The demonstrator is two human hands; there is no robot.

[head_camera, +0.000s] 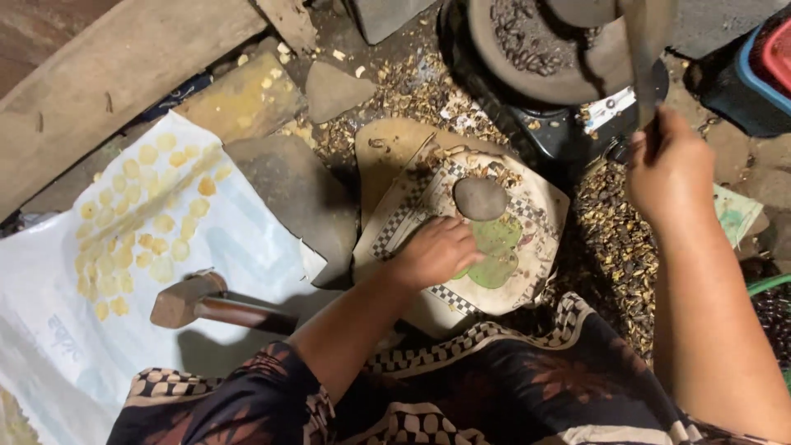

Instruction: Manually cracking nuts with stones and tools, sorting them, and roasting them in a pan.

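My left hand (435, 251) rests fingers-down on a green flattened piece (497, 257) that lies on a cloth-covered board (540, 210) in front of me. Just beyond the fingers a smooth grey oval stone (480, 199) sits on the same cloth. My right hand (669, 169) is raised at the right, closed around a long flat utensil (642, 58) that reaches up into a round dark pan (535, 45) holding dark seeds. A wooden mallet (216, 302) lies by my left forearm, untouched.
A white plastic sheet (239, 239) at the left carries several flat yellow discs (132, 239). Broken husks (614, 239) litter the ground around the board. Flat stones (301, 194) and a wooden beam (107, 74) lie behind; a dark stove base (568, 132) stands under the pan.
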